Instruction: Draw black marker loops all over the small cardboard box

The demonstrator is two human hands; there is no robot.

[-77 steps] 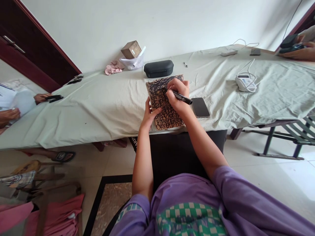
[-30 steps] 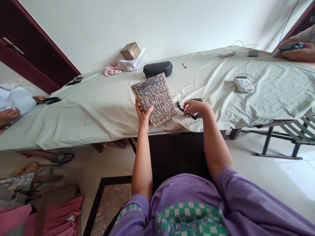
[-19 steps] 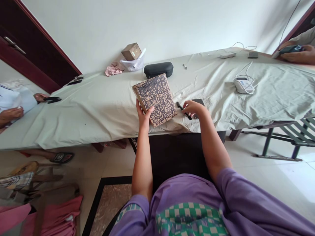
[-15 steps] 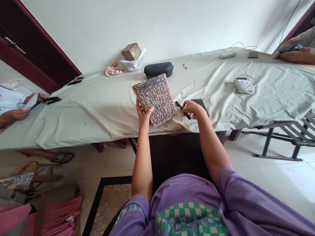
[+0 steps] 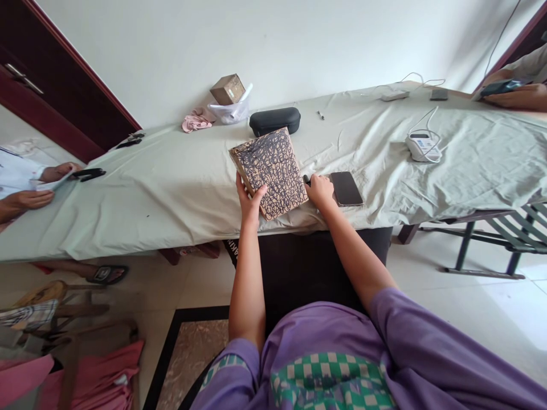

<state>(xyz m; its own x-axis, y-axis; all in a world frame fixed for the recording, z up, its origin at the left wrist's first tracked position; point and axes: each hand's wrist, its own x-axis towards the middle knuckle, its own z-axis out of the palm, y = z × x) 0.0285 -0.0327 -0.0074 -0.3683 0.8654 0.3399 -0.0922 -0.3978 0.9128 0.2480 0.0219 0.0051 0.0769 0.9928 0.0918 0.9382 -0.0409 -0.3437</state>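
Note:
A cardboard box (image 5: 273, 171), its face covered in looping black scribbles, is tilted above the near edge of the table. My left hand (image 5: 250, 199) grips its lower left edge, thumb on the scribbled face and fingers behind. Beside the box's right edge, my right hand (image 5: 320, 191) is closed around a black marker pen (image 5: 306, 180). Only one dark end of that pen shows; my fingers and palm cover the rest. A dark smartphone (image 5: 347, 188) lies flat just right of my right hand. Behind the box sits a black zip case (image 5: 276, 121).
A pale cloth (image 5: 179, 199) covers the table. Towards the wall are a small brown box (image 5: 228, 90) on a plastic tub and a pink cloth (image 5: 198, 120). A white device (image 5: 423, 147) with a cord stands right. People's hands appear at both ends.
My right hand has shifted left towards the box and turned, now covering most of the pen and uncovering the smartphone. The box and my left hand stay nearly still.

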